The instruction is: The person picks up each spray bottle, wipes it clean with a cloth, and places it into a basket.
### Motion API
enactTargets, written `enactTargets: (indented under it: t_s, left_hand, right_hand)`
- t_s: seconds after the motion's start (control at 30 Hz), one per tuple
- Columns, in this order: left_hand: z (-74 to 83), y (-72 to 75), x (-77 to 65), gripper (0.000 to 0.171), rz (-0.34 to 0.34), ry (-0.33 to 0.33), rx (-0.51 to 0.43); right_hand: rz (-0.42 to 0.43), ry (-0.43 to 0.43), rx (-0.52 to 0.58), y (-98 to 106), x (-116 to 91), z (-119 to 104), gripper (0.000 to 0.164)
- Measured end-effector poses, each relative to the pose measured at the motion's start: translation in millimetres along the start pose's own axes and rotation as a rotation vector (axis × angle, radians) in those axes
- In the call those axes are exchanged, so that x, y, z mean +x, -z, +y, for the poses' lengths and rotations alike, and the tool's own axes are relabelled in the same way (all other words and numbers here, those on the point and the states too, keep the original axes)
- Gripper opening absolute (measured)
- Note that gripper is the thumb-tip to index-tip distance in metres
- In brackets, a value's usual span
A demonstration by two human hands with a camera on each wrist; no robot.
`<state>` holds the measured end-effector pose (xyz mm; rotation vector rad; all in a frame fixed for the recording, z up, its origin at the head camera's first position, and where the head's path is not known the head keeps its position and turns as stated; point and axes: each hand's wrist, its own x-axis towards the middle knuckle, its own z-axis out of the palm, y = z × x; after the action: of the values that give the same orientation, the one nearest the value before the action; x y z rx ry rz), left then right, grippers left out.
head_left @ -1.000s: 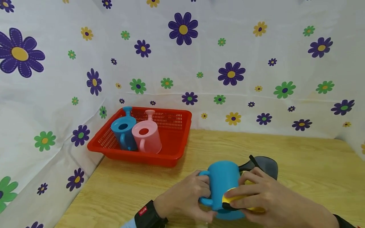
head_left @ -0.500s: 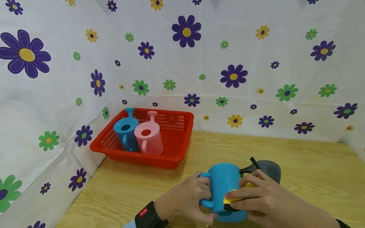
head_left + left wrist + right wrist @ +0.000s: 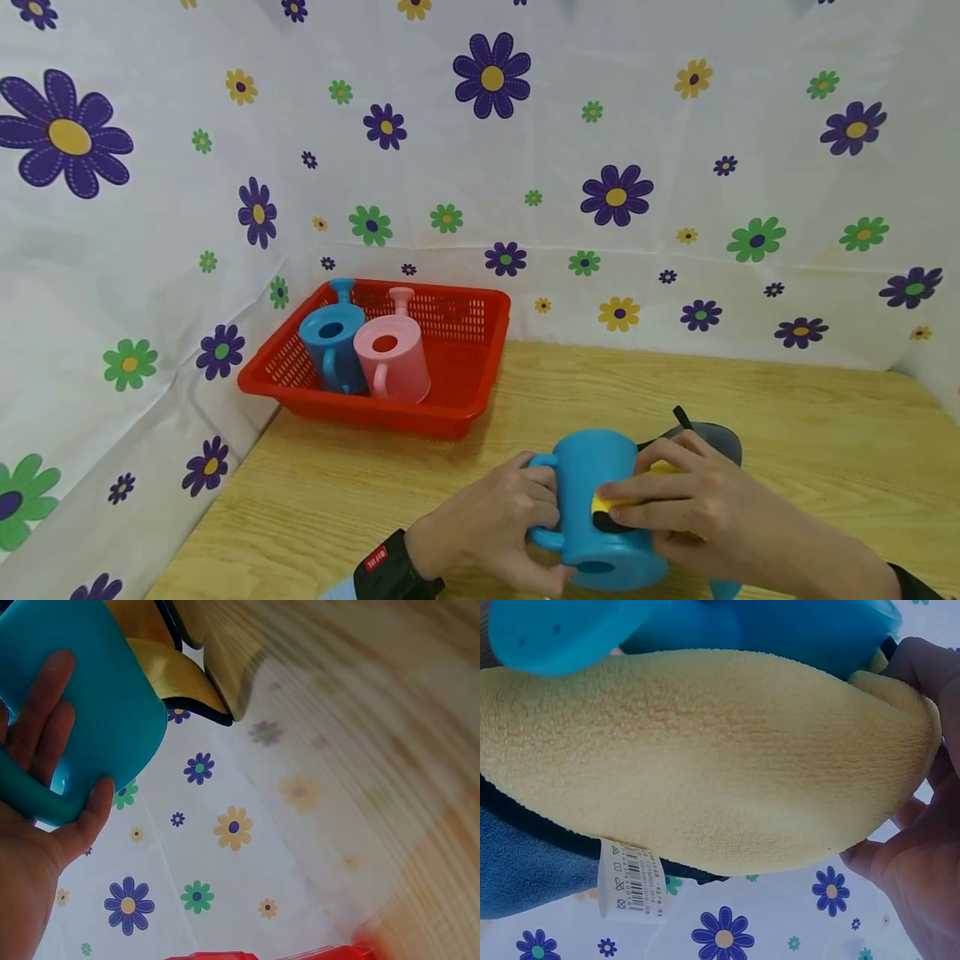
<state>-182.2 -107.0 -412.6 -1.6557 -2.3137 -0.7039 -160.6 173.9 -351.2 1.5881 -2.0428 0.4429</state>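
Note:
A blue toy watering can point(image 3: 592, 487) is tipped on its side between my hands, its holed end turned toward me. My left hand point(image 3: 510, 521) grips its handle; in the left wrist view the fingers point(image 3: 90, 817) curl around that handle. A yellow cloth point(image 3: 705, 757) with black edging and a blue-grey reverse is bunched in my right hand point(image 3: 697, 508), which pinches it against the can's side. In the right wrist view the can's sprinkler head point(image 3: 562, 634) shows above the cloth, and a white label point(image 3: 632, 881) hangs from the cloth's edge.
A red plastic basket point(image 3: 468, 367) stands at the back left of the wooden table point(image 3: 825, 467). Inside it sit a second blue watering can point(image 3: 333, 342) and a pink watering can point(image 3: 397, 362). A flower-printed white sheet point(image 3: 555, 150) hangs behind and along the left.
The blue can has rolled and tilted, so more of its holed end shows and its blue spout end appears at lower right. My right hand has shifted slightly with the cloth.

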Motion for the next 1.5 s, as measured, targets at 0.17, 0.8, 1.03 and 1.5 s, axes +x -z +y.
enactTargets:
  t_s: [0.17,0.8,1.03,1.5]
  left_hand:
    - [3.2,1.2,0.2,0.03,-0.004,0.01,-0.026]
    - [9.7,1.0,1.5,0.027,-0.059,-0.001,-0.081]
    - [8.0,1.2,1.1,0.029,-0.071,-0.013,-0.049]
    - [5.5,0.9,1.1,0.029,-0.055,0.0,-0.052]
  right_hand:
    - [0.029,-0.016,0.004,-0.6,-2.6,8.5,0.038]
    - [0.047,-0.139,-0.079,-1.8,-13.9,34.0,0.047]
    - [0.05,-0.171,-0.09,-2.2,-15.6,34.1,0.046]
    - [0.057,-0.179,-0.068,-2.3,-18.3,31.7,0.045]
